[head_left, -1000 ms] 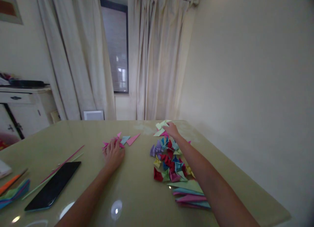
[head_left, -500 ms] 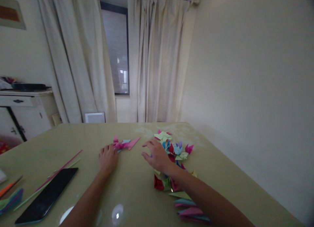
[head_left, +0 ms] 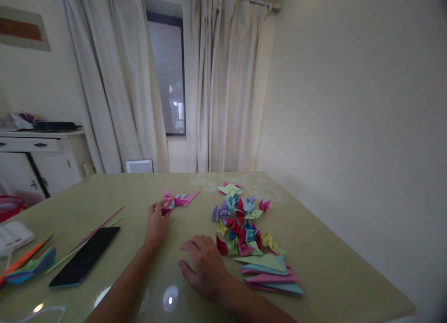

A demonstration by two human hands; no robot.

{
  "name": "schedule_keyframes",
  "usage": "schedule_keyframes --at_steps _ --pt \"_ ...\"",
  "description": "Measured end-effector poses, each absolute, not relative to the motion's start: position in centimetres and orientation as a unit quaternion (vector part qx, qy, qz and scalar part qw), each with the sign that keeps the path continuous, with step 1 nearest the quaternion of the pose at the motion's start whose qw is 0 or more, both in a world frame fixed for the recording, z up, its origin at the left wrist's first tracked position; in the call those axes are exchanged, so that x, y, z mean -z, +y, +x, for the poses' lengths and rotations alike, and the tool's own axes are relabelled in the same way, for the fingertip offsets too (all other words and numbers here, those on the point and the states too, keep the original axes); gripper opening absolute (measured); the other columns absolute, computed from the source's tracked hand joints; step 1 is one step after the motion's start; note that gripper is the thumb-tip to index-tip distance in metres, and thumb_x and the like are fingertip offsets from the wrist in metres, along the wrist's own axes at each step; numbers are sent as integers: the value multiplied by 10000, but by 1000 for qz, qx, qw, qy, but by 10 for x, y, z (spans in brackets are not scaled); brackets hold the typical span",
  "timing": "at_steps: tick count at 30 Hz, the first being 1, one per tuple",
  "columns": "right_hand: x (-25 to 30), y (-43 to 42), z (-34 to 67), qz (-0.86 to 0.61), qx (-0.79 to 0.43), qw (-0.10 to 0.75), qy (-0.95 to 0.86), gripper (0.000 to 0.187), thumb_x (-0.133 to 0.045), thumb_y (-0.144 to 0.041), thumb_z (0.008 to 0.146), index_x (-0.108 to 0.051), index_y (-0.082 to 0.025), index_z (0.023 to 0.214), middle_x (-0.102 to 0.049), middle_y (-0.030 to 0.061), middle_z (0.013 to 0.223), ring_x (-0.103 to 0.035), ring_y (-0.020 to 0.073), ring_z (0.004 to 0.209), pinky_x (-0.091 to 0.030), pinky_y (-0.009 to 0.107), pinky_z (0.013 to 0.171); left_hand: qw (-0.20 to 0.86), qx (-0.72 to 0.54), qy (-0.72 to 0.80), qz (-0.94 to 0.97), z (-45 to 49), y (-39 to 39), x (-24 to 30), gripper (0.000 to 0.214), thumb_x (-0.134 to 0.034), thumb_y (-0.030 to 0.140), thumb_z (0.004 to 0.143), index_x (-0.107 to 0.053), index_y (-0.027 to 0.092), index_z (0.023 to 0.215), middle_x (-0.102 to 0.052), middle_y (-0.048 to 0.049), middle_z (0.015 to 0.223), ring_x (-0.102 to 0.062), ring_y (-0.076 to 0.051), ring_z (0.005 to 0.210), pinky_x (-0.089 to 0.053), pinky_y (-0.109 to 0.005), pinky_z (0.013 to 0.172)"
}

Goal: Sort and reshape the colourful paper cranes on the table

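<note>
Some pink paper [head_left: 169,201] is touching the left hand [head_left: 157,224], grip unclear; the right hand [head_left: 205,266] is curving unclenched.

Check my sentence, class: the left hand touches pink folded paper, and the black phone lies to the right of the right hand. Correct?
No: the black phone lies to the left of the right hand, as the head view shows. The left hand does touch pink folded paper.
</note>
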State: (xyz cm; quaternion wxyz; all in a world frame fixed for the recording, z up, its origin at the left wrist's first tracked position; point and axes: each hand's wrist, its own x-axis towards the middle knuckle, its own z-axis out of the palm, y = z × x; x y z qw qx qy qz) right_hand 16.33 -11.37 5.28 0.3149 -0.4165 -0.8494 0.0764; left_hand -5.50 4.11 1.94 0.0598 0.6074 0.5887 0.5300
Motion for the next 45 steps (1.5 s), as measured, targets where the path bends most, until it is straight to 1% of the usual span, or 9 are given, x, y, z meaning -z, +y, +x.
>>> schedule_keyframes --at_steps 5,10,16,22,27,31,37,42,45 --pt "-50 -103 175 -447 -88 382 -805 378 -717 -202 920 -646 -226 1290 -699 90 1176 -643 275 1114 -518 425 1001 209 -622 460 598 -21 19 -27 464 -690 596 834 -698 200 1074 -676 -109 1195 -728 -256 1017 -637 -453 918" --pt "-49 -87 185 -458 -124 489 -732 530 -647 -113 924 -542 -216 1434 -655 98 1226 -669 228 981 -567 378 914 302 -599 365 645 19 -15 -38 381 -760 571 824 -760 209 940 -709 -82 1098 -723 -250 1049 -649 -414 912" --pt "-55 -79 196 -464 -113 511 -714 245 -611 -91 936 -709 -236 1106 -691 69 1085 -683 248 1021 -556 369 921 453 -523 331 641 31 -30 -37 460 -745 568 849 -679 202 1120 -763 -105 1111 -769 -275 1021 -648 -452 916" --pt "-60 -67 215 -481 -127 540 -679 150 -606 -124 911 -721 -201 969 -718 74 976 -688 250 921 -536 373 870 184 -466 489 714 -3 -2 -14 303 -476 352 979 -660 185 1152 -730 -143 1189 -711 -283 1145 -551 -479 1057" --pt "-66 -52 241 -447 -223 625 -600 135 -611 -294 923 -700 -210 981 -734 52 927 -691 228 845 -535 343 799 -55 -254 646 718 -8 13 -7 499 -436 198 967 -539 130 1451 -540 -205 1542 -510 -315 1427 -391 -500 1177" --pt "-68 -46 260 -423 -274 661 -556 136 -641 -344 899 -683 -220 936 -726 35 890 -680 216 830 -526 320 777 -62 -160 691 702 -3 16 -13 524 -391 295 1015 -512 91 1483 -577 -241 1494 -565 -342 1365 -391 -517 1145" --pt "-67 -42 275 -400 -293 697 -518 158 -663 -371 888 -675 -223 941 -692 12 852 -645 193 806 -510 300 771 -57 -137 683 715 -9 8 -19 427 -353 302 1011 -705 142 1192 -661 -195 1372 -629 -343 1235 -455 -498 1043" --pt "-68 -40 278 -399 -272 724 -492 193 -665 -405 891 -672 -217 931 -696 14 853 -651 199 825 -526 311 780 -47 -158 699 696 -10 14 -19 538 -382 351 999 -556 105 1445 -522 -227 1558 -535 -365 1384 -385 -537 1136" --pt "-70 -40 280 -395 -276 741 -467 217 -681 -421 860 -675 -217 936 -712 26 876 -668 207 836 -549 320 774 -23 -154 705 692 -11 19 -20 523 -400 383 992 -606 109 1387 -618 -234 1451 -583 -366 1329 -408 -529 1113"
